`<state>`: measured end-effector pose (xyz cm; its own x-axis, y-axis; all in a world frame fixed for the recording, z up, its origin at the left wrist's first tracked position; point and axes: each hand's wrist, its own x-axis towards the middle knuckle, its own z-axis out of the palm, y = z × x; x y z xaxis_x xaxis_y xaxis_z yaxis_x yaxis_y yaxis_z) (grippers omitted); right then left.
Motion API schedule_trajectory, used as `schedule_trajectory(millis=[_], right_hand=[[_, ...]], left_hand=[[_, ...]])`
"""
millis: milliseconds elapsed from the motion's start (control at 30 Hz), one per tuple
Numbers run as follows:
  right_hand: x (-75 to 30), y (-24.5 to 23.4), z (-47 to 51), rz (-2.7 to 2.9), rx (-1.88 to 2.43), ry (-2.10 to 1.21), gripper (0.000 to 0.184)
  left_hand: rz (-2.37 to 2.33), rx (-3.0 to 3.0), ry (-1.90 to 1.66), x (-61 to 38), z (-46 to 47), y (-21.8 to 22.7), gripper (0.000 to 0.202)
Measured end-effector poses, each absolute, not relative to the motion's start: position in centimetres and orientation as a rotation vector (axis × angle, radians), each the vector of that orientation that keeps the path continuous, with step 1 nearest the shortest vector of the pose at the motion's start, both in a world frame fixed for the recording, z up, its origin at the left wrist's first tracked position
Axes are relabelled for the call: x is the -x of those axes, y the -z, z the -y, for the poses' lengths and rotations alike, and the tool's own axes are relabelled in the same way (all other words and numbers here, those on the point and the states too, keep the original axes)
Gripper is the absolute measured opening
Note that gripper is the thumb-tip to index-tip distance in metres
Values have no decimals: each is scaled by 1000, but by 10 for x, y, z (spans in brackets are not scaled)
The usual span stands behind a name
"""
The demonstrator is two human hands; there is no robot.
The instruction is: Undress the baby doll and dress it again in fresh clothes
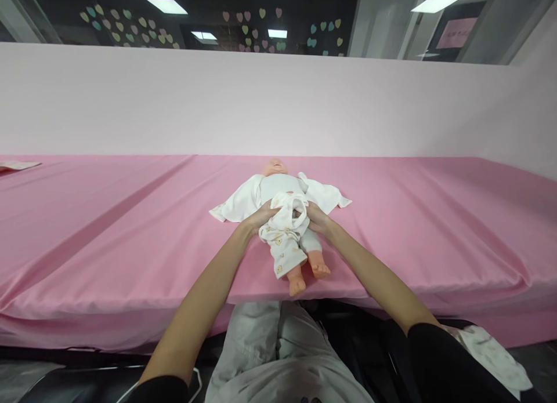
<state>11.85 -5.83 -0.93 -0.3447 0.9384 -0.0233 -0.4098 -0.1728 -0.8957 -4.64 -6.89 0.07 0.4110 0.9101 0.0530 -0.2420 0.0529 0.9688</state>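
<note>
A baby doll (320, 264) lies on its back on the pink cloth, head at the far side and bare feet toward me. Its body is pale, and a white top (243, 201) is spread to both sides under its arms. Small white baby pants (285, 240) with a printed pattern lie bunched over its belly and one leg, that foot showing below the hem. My left hand (261, 214) grips the bunched fabric at its left side. On the opposite side my right hand (317, 216) holds the fabric's edge, its fingertips partly hidden in the folds.
A pink cloth (130, 246) with creases covers the table, whose front edge is at my lap. Behind it stands a white wall (261, 107) below a dark window. A light flat item (20, 165) lies at far left. Patterned fabric (491, 356) hangs at lower right.
</note>
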Motion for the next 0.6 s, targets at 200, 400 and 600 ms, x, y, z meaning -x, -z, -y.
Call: schedule_trajectory(millis=[200, 400, 600], right_hand=[[-125, 7, 58, 1157, 662, -1871, 15], [-132, -1, 63, 1263, 550, -1848, 6], [-159, -1, 45, 1588, 644, -1221, 32]], left_hand=[[-733, -1365, -845, 47, 74, -10, 64], [-640, -1209, -948, 52, 72, -3, 62], [-596, -832, -935, 59, 64, 2, 49]])
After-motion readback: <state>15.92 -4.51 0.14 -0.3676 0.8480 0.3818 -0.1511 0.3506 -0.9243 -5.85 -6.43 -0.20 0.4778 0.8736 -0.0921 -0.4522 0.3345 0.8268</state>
